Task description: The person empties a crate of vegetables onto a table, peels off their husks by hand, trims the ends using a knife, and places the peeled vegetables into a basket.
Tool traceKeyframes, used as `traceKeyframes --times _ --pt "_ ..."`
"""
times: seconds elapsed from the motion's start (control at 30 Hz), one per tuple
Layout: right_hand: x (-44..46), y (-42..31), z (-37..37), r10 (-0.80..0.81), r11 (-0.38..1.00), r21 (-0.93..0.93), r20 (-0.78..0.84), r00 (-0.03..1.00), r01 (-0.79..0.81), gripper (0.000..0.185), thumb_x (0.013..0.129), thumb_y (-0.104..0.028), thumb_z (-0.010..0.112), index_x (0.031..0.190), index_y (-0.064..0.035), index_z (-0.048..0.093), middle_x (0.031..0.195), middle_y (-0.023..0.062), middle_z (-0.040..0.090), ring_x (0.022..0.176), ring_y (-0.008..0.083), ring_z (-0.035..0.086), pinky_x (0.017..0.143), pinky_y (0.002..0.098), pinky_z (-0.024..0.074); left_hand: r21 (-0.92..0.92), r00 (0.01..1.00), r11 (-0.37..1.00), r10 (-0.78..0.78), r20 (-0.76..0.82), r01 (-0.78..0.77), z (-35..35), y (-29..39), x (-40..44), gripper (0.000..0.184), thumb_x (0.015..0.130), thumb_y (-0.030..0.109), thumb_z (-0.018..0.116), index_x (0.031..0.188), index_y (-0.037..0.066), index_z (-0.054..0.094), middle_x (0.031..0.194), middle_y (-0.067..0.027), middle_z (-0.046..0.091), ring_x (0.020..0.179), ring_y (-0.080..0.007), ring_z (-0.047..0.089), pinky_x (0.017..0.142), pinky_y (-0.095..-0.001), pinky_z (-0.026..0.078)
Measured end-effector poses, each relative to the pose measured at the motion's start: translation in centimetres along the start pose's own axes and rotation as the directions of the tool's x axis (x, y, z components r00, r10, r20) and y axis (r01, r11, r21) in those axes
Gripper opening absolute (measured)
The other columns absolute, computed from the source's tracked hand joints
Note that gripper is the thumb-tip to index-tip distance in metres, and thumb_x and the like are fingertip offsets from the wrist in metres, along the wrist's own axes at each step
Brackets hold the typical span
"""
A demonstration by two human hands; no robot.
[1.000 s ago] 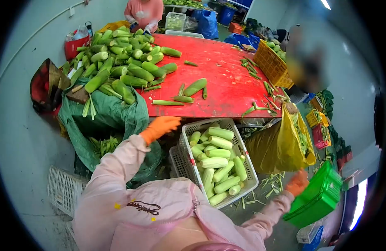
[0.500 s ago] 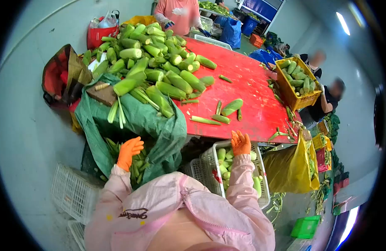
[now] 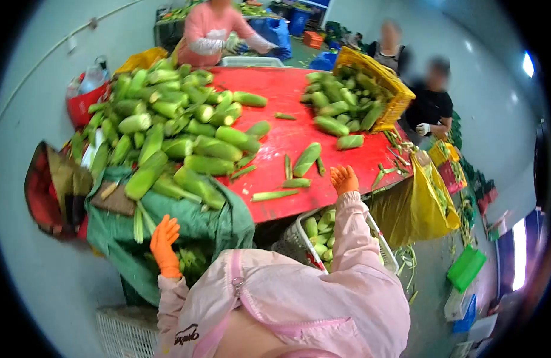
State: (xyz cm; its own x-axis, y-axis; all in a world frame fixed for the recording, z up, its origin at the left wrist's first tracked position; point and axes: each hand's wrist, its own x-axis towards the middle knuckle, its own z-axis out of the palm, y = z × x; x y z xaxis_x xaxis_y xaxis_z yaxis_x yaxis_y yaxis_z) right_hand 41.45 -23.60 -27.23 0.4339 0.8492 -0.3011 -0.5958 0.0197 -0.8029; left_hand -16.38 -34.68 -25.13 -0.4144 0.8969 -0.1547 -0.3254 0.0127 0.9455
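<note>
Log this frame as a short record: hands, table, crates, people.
left hand: open, holding nothing, over green sack
right hand: open, holding nothing, near table edge
table: red; corn pile at left, loose ears in the middle
white crate: below table edge, ears inside
yellow crate: tipped on table, ears spilling out
co-workers: three, beyond and right of table

Pale blue-green walls (image 3: 42, 36) surround a red-topped table (image 3: 275, 89).

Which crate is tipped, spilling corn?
The yellow crate at the far right of the red table, mouth facing left; the white crate below the near edge opens upward.
</note>
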Motion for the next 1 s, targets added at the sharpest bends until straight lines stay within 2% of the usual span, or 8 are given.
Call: traceKeyframes --times 0.13,0.33,0.47,0.57,0.67,0.83,0.9,1.0 --pt "8.2 -4.4 -1.6 -0.259 0.964 -0.011 -0.280 0.924 0.267 0.049 0.091 -0.049 0.054 0.117 -0.0075 0.058 0.092 0.0072 0.070 0.068 0.0186 0.063 0.058 0.0310 0.0496 0.094 0.987 0.984 0.147 0.065 -0.152 5.9 1.9 3.5 0.038 0.099 0.031 0.044 0.124 0.008 0.062 0.113 -0.0117 0.066 0.098 -0.0193 0.063 0.083 -0.0285 0.047" --pt "19.9 -10.1 -5.0 -0.480 0.876 -0.218 -0.455 0.750 0.429 0.050 0.090 -0.051 0.057 0.111 -0.0063 0.062 0.095 0.0040 0.063 0.080 0.0160 0.059 0.061 0.0279 0.0449 0.166 0.955 0.949 0.236 0.183 -0.266 17.3 3.6 6.1 0.040 0.101 0.028 0.042 0.129 0.004 0.057 0.116 -0.0123 0.065 0.099 -0.0184 0.063 0.085 -0.0284 0.046" --pt "27.2 -11.5 -4.5 -0.574 0.819 -0.249 -0.386 0.722 0.518 0.061 0.092 -0.053 0.053 0.131 -0.0053 0.054 0.125 0.0126 0.059 0.105 0.0236 0.060 0.068 0.0301 0.0486 0.227 0.888 0.880 0.343 0.305 -0.418 24.2 6.3 9.5 0.042 0.101 0.023 0.040 0.136 0.000 0.049 0.128 -0.0149 0.058 0.115 -0.0215 0.057 0.094 -0.0302 0.042" --pt "29.3 -12.3 2.2 -0.532 0.846 -0.085 -0.148 0.833 0.526 0.070 0.094 -0.052 0.051 0.144 -0.0065 0.039 0.145 0.0156 0.043 0.134 0.0297 0.042 0.104 0.0383 0.0363 0.182 0.741 0.746 0.539 0.401 -0.641 30.2 9.2 14.5 0.044 0.096 0.009 0.046 0.139 -0.002 0.043 0.143 -0.0141 0.045 0.131 -0.0222 0.044 0.102 -0.0310 0.036" --pt "28.1 -13.1 11.6 -0.578 0.811 -0.097 0.014 0.816 0.576 0.066 0.095 -0.052 0.049 0.144 -0.0080 0.040 0.145 0.0130 0.043 0.135 0.0262 0.041 0.108 0.0361 0.0308 0.326 0.615 0.524 0.627 0.477 -0.787 36.7 12.1 17.5 0.052 0.088 0.009 0.060 0.138 0.006 0.047 0.143 -0.0097 0.047 0.127 -0.0208 0.047 0.103 -0.0335 0.037" --pt "34.0 -16.1 18.5 -0.621 0.782 -0.062 -0.008 0.784 0.620 0.063 0.094 -0.053 0.051 0.137 -0.0078 0.049 0.132 0.0080 0.054 0.117 0.0167 0.053 0.097 0.0287 0.0373 0.116 0.118 0.052 0.716 0.688 -0.992 47.4 15.9 21.4 0.056 0.082 0.018 0.067 0.132 -0.001 0.050 0.132 -0.0162 0.054 0.123 -0.0322 0.051 0.105 -0.0382 0.038" --pt "36.3 -17.3 20.0 -0.647 0.759 0.010 -0.092 0.757 0.651 0.060 0.090 -0.054 0.058 0.125 -0.0047 0.058 0.112 0.0054 0.064 0.101 0.0153 0.058 0.089 0.0245 0.0417 0.083 0.070 0.016 0.708 0.703 -0.996 50.2 15.9 23.8 0.056 0.083 0.021 0.067 0.132 -0.001 0.050 0.131 -0.0167 0.055 0.123 -0.0334 0.050 0.105 -0.0391 0.038" --pt "43.4 -17.9 17.4 -0.610 0.792 -0.049 -0.071 0.789 0.608 0.060 0.087 -0.059 0.058 0.120 -0.0087 0.062 0.114 0.0034 0.065 0.103 0.0152 0.060 0.085 0.0260 0.0438 0.049 0.055 0.027 0.691 0.721 -0.998 52.2 14.2 25.7 0.056 0.084 0.024 0.067 0.133 0.001 0.050 0.132 -0.0156 0.054 0.124 -0.0328 0.049 0.106 -0.0390 0.037"
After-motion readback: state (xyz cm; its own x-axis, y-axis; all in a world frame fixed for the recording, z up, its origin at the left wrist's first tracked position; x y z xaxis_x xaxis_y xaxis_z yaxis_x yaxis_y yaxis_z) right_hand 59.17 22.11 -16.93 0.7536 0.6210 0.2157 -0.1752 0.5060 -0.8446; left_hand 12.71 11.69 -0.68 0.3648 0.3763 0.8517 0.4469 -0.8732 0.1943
